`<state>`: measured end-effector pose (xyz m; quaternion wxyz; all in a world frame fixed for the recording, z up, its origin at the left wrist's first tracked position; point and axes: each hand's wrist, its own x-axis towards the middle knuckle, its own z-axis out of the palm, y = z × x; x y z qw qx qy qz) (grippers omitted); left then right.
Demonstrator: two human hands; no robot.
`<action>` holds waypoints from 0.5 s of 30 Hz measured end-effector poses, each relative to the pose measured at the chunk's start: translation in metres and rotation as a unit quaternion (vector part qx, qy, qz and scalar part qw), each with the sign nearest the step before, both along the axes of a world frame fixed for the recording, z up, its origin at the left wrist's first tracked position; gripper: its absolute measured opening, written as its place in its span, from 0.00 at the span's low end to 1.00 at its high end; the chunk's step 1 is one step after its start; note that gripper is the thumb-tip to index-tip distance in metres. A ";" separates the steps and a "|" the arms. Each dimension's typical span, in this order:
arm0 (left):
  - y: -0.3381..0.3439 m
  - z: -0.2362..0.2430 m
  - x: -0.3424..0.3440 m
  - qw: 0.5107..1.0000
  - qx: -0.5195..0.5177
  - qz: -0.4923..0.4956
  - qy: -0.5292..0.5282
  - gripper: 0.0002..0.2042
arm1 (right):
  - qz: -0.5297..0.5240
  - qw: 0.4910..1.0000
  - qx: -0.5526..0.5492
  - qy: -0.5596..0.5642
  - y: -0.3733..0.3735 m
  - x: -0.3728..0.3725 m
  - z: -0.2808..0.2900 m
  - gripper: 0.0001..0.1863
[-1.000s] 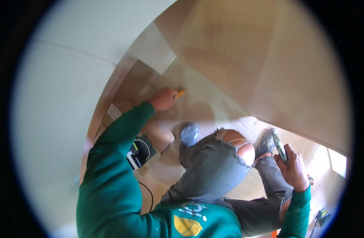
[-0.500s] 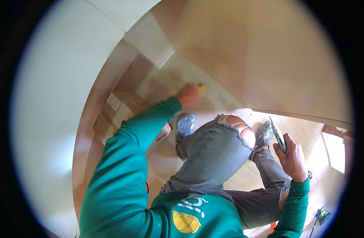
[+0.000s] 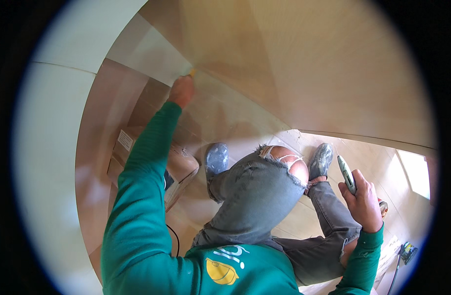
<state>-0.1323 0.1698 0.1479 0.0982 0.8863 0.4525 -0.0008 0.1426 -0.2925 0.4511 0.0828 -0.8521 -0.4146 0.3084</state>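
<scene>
My left arm reaches out to the far left, and my left hand [image 3: 181, 92] is closed around a small yellow tool [image 3: 192, 72]; most of it is hidden in the fist. Its yellow end is at the corner where the tiled floor [image 3: 225, 115] meets a pale low wall [image 3: 154, 51] and a large tan panel [image 3: 304, 64]. On the right, my right hand [image 3: 364, 202] grips a slim grey-green utility knife [image 3: 347, 174]. The knife points up and away from me, held off the floor beside my shoe.
A cardboard box [image 3: 182, 164] with a printed label stands left of my legs, partly behind my left arm. A black cable [image 3: 175, 237] curves near my hip. My shoes [image 3: 216, 158] are on the tiles. A green-and-black object [image 3: 408, 252] lies at the lower right.
My left hand has moved farther away and to the left with the yellow tool, into the corner. The right hand still holds the knife in nearly the same place.
</scene>
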 end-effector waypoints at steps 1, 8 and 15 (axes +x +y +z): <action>0.002 0.000 0.010 0.997 -0.023 0.062 -0.025 0.09 | -0.004 1.000 0.002 -0.001 0.001 0.001 0.002 0.13; -0.139 -0.088 0.052 0.979 -0.138 -0.064 -0.134 0.09 | 0.063 0.997 -0.006 0.032 0.025 -0.017 -0.004 0.15; -0.211 -0.017 0.084 0.883 -0.134 -0.408 -0.189 0.07 | 0.055 0.998 0.005 0.025 0.027 -0.012 -0.001 0.14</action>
